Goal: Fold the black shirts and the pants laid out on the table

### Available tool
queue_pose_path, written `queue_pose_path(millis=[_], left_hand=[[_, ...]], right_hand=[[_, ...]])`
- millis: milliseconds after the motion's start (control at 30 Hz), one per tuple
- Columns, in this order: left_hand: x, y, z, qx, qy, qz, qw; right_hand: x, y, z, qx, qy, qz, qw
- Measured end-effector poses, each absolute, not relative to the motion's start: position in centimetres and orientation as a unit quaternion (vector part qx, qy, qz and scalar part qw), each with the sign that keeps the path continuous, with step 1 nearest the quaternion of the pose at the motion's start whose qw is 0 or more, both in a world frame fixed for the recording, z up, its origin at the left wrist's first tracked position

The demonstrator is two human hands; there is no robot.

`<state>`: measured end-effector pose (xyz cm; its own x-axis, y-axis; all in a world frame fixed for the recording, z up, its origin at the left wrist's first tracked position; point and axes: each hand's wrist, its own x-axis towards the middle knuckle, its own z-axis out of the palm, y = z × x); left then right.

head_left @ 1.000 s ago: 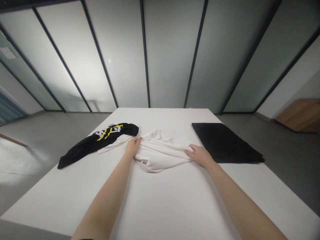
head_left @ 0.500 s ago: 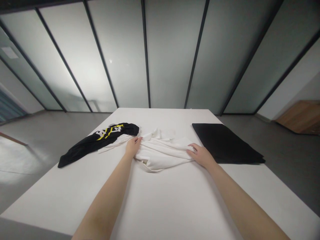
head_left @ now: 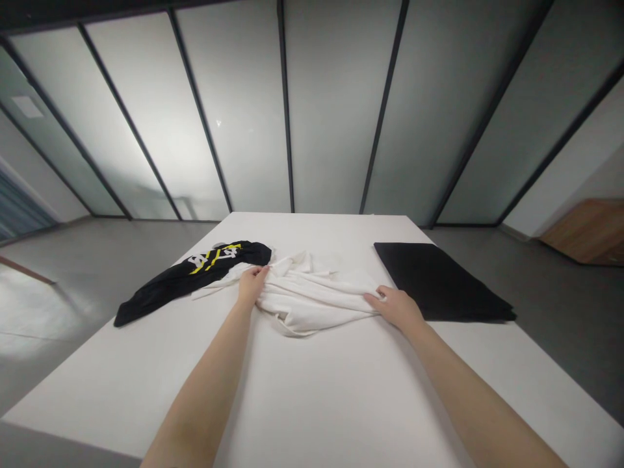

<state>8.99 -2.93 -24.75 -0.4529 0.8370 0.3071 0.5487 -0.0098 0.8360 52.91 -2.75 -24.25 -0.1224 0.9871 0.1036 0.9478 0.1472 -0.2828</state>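
A crumpled white garment [head_left: 316, 302] lies in folds in the middle of the table; it looks like a soft cloth top, though its exact kind does not show. At its left end my left hand [head_left: 252, 286] is closed, pinching the cloth. My right hand [head_left: 397, 305] grips the opposite end, thumb and fingers pressed together on the fabric. Between the two hands the folds run roughly sideways. Just beyond my left hand is a black garment [head_left: 166, 289] with yellow and white print, touching the white cloth.
The white table [head_left: 351, 390] extends from me towards a frosted glass partition [head_left: 326, 117] with dark frames. Near the table's right edge lies a flat, folded black cloth [head_left: 439, 283], close to my right hand. A wooden piece [head_left: 589, 231] stands on the floor at the right.
My left hand has shifted slightly left, drawing the white garment's end with it. The fingers of my right hand have closed on the cloth.
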Motion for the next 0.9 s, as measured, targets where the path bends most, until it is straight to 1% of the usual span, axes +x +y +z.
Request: queue_pose_path(millis=[100, 167, 300, 400, 467, 533, 633, 700, 733, 833, 900], left_hand=[[7.5, -2.7, -24.0, 0.448, 0.683, 0.561, 0.130], [6.3, -2.6, -23.2, 0.387, 0.670, 0.622, 0.120], [4.1, -2.8, -20.7, 0.285, 0.643, 0.707, 0.067], [3.4, -3.2, -18.6, 0.278, 0.615, 0.738, 0.001], [3.4, -3.5, -17.4, 0.289, 0.607, 0.740, -0.031], [3.9, -3.8, -16.5, 0.295, 0.615, 0.730, -0.039], [5.1, -4.0, -15.6, 0.318, 0.639, 0.696, -0.084], [6.1, -4.1, -15.3, 0.367, 0.641, 0.663, -0.123], [6.8, -4.1, -15.3, 0.406, 0.635, 0.645, -0.125], [9.3, -3.8, -16.7, 0.544, 0.617, 0.567, -0.050], [11.2, -3.6, -18.7, 0.616, 0.631, 0.471, 0.009]], right_hand=[[53.0, -2.8, -24.3, -0.635, -0.759, 0.070, 0.125], [53.1, -2.7, -24.5, -0.622, -0.763, 0.067, 0.159], [53.3, -2.4, -24.8, -0.607, -0.734, 0.058, 0.298], [53.5, -2.4, -24.5, -0.578, -0.706, 0.047, 0.406], [53.8, -2.3, -24.5, -0.557, -0.692, 0.032, 0.458], [54.2, -2.2, -24.6, -0.547, -0.682, 0.024, 0.484], [54.5, -2.1, -24.9, -0.544, -0.687, 0.050, 0.479], [54.3, -2.3, -25.1, -0.537, -0.708, 0.093, 0.450], [54.1, -2.4, -25.1, -0.528, -0.723, 0.119, 0.428], [53.4, -3.0, -24.9, -0.483, -0.784, 0.190, 0.342], [53.1, -3.3, -24.7, -0.468, -0.805, 0.211, 0.297]])
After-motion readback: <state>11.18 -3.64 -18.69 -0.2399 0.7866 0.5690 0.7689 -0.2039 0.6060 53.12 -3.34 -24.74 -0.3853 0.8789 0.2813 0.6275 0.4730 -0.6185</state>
